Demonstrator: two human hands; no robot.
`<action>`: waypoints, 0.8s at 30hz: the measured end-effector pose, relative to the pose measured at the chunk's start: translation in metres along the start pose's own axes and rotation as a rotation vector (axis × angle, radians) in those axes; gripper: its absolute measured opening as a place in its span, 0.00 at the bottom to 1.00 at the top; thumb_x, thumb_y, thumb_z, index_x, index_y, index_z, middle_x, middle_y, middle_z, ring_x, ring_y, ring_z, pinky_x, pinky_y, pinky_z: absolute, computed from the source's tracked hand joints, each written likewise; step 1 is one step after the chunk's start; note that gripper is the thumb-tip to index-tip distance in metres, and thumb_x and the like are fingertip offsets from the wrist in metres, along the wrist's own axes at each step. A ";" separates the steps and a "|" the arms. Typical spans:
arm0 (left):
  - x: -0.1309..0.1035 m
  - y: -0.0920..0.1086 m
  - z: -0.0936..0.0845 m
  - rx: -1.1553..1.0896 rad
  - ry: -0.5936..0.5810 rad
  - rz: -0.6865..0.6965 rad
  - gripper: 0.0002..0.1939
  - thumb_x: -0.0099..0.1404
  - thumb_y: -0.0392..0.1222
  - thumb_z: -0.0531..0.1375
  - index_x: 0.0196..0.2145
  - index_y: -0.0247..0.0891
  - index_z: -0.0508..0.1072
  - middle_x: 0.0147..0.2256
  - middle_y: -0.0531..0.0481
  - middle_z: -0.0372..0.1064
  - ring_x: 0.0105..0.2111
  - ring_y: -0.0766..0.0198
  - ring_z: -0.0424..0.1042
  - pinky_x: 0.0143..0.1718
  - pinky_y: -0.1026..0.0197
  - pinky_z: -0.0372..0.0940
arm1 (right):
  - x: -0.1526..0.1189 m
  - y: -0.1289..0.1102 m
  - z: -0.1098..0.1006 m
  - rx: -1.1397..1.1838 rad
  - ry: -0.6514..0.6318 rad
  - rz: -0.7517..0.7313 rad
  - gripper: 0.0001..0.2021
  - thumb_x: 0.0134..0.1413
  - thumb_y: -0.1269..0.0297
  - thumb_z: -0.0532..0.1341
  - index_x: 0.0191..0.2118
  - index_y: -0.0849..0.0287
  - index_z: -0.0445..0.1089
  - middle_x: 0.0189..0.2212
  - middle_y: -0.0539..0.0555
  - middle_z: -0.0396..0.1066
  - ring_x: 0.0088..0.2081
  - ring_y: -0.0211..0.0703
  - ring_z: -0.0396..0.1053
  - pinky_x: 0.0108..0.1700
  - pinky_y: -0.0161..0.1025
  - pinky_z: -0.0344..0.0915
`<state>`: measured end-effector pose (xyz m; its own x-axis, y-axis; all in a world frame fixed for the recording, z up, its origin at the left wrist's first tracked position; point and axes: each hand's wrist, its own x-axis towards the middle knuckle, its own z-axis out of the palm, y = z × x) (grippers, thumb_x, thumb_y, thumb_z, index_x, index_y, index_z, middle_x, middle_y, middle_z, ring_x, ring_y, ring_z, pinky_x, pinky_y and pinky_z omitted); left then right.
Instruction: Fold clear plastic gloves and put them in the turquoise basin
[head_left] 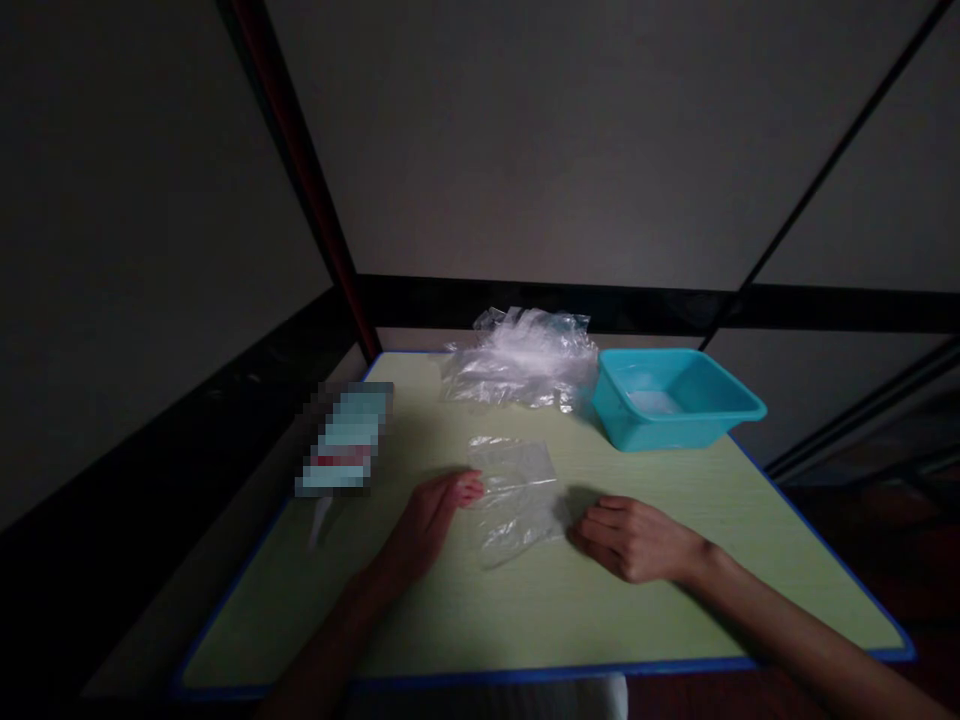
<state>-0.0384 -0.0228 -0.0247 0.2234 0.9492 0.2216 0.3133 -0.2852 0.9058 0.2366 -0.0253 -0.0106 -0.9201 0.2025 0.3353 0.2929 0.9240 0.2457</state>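
A clear plastic bag (517,500) lies on the table between my two hands, wrinkled and crossed by a crease. At its left edge, my left hand (439,505) has the fingertips pinched together on the film. My right hand (626,540) rests on the table with curled fingers, and their tips meet the bag's lower right corner. The palm side of that hand is hidden. Beyond the bag is a heaped pile of clear plastic bags (525,360).
A turquoise plastic basin (652,432) stands at the back right with something whitish inside. A blurred-out pale blue item (349,440) is at the left edge. The pale green table (465,620) has a blue rim and stands against a panelled wall.
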 end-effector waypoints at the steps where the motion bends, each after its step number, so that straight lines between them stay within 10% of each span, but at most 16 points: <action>1: 0.000 0.000 0.000 -0.005 0.000 -0.002 0.22 0.64 0.50 0.45 0.37 0.33 0.72 0.34 0.44 0.73 0.36 0.59 0.71 0.39 0.56 0.65 | 0.000 0.000 0.001 0.004 -0.012 0.005 0.12 0.58 0.74 0.47 0.30 0.63 0.66 0.24 0.51 0.67 0.25 0.37 0.62 0.27 0.37 0.57; 24: -0.001 0.002 0.001 -0.052 0.003 -0.030 0.20 0.64 0.49 0.45 0.40 0.32 0.70 0.35 0.43 0.72 0.35 0.60 0.71 0.38 0.58 0.65 | 0.001 0.010 0.006 0.043 0.000 -0.009 0.13 0.60 0.73 0.46 0.42 0.66 0.67 0.39 0.57 0.71 0.35 0.39 0.68 0.33 0.36 0.68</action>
<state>-0.0371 -0.0247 -0.0240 0.2114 0.9578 0.1948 0.2715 -0.2490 0.9297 0.2371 -0.0137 -0.0137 -0.9225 0.1943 0.3336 0.2733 0.9390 0.2089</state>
